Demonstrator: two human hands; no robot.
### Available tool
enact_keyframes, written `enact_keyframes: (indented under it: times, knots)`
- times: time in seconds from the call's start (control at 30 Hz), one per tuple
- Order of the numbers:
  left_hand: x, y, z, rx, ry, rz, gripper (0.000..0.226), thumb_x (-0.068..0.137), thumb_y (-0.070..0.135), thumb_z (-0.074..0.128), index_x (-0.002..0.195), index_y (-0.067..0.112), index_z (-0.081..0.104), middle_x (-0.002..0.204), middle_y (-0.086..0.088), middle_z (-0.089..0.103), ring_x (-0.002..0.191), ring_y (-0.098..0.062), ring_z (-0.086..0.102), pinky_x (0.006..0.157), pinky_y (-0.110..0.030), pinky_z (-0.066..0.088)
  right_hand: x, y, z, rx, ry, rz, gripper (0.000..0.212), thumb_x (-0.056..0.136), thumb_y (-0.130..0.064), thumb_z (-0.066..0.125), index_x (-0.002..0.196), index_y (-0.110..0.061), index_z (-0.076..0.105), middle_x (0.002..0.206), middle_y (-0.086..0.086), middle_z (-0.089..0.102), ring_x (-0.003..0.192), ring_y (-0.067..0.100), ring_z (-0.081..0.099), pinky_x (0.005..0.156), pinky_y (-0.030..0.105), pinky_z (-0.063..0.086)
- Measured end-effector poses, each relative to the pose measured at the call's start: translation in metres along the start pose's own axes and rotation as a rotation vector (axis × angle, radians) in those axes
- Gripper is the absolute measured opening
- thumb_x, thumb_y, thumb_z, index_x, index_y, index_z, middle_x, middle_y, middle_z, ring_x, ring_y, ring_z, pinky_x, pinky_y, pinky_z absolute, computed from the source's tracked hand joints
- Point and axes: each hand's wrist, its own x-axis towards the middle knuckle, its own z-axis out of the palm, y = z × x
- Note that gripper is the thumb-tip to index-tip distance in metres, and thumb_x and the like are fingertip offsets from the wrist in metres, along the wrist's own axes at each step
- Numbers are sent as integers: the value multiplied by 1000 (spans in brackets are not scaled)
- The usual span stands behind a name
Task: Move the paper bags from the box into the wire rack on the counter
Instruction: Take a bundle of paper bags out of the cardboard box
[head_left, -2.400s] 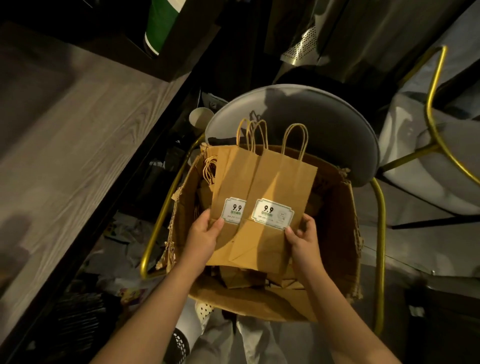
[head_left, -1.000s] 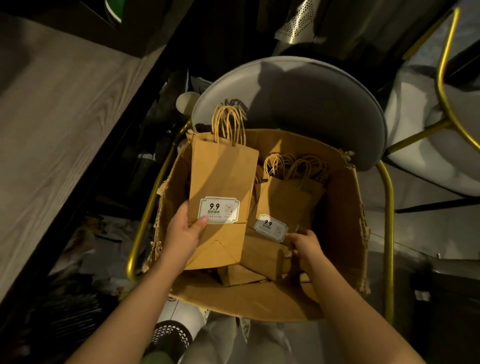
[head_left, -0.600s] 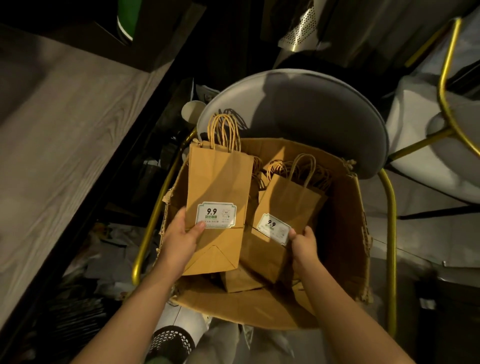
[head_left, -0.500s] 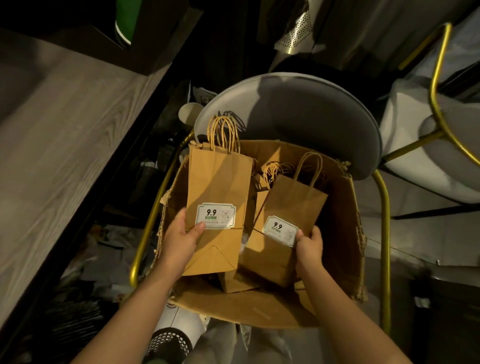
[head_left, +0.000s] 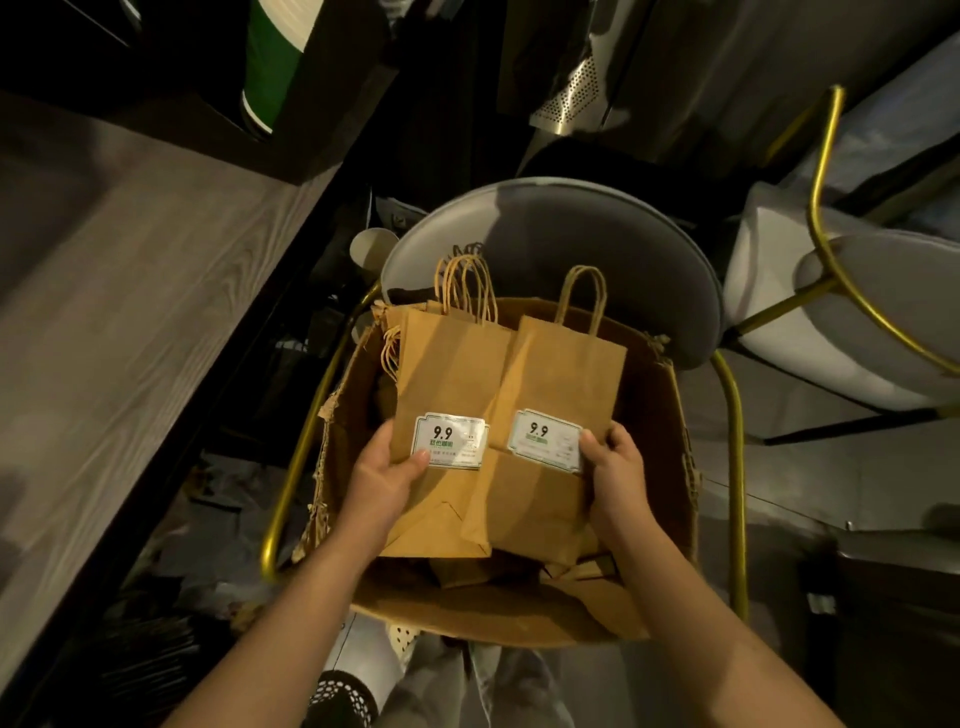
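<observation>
An open cardboard box (head_left: 660, 467) rests on a grey chair seat. My left hand (head_left: 384, 478) grips a stack of flat brown paper bags (head_left: 447, 374) with a white "9.9" label, held above the box. My right hand (head_left: 618, 473) grips another flat brown paper bag (head_left: 566, 369) with the same label, right beside the left stack and overlapping it a little. More folded bags (head_left: 467, 571) lie in the bottom of the box. The wire rack is not in view.
A wood-grain counter (head_left: 119, 332) runs along the left. The grey chair (head_left: 597, 239) has a gold metal frame (head_left: 732, 467). A second gold-framed chair (head_left: 857, 291) stands at the right. A paper cup (head_left: 371, 249) sits behind the box on the left.
My right hand has lifted its bag up out of the box and brought it level with, and against, the stack in my left hand.
</observation>
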Motion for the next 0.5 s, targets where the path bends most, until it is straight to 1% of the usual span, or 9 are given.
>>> enact_keyframes:
  times: [0.07,0.13,0.17,0.23,0.27,0.3,0.33,0.4,0.5]
  knots:
    - [-3,0,4,-52,-20,-12,39,94,13,55,131,24,49,118,1,63,111,-19,56,91,-38,46,-5,-3,7,-13,-62,-22,18,98,-22,53,103,-39,54,112,-2,67,101,18,67,89,43,54]
    - [-6,-1,7,-103,-45,-27,36,95,13,53,129,25,51,116,2,65,108,-19,59,89,-39,47,-10,-4,14,0,-106,-27,18,98,-22,54,98,-40,54,110,-2,66,101,19,66,88,44,54]
    - [-9,-1,9,-120,-59,-32,34,96,14,52,128,26,52,115,2,65,106,-18,59,87,-38,48,-10,-2,16,1,-119,-25,17,98,-23,54,99,-40,54,111,-2,66,101,20,66,88,45,55]
    - [-12,-4,12,-140,-84,-47,33,98,20,50,131,26,52,119,2,65,108,-17,60,89,-39,48,-13,1,21,-11,-155,-21,18,98,-25,54,112,-35,55,116,0,65,104,21,66,90,47,54]
    - [-13,-5,14,-151,-94,-54,35,98,25,50,132,25,51,121,1,64,109,-17,60,91,-39,49,-14,3,25,-18,-161,-23,25,98,-26,54,122,-32,53,119,1,65,106,21,65,91,48,54]
    - [-14,-6,15,-157,-101,-51,36,96,29,52,132,25,51,121,1,64,109,-16,60,89,-36,49,-16,6,28,-23,-165,-28,32,98,-27,54,129,-29,49,122,1,64,107,21,64,91,48,54]
    - [-14,-7,17,-155,-105,-34,35,94,31,55,128,26,53,119,2,64,107,-14,60,86,-31,50,-18,8,31,-28,-164,-39,35,98,-28,53,132,-29,47,123,1,63,108,20,64,92,47,54]
    - [-13,-9,20,-130,-104,-2,34,87,28,64,120,30,56,114,5,67,105,-12,62,83,-28,51,-20,12,35,-37,-167,-73,32,99,-26,52,130,-30,46,122,1,63,108,19,63,92,43,54]
    - [-12,-13,23,-104,-106,-2,42,82,19,72,121,24,58,111,3,69,104,-15,65,87,-37,55,-23,14,41,-52,-169,-86,42,99,-24,52,139,-28,41,125,1,59,109,18,61,90,39,54]
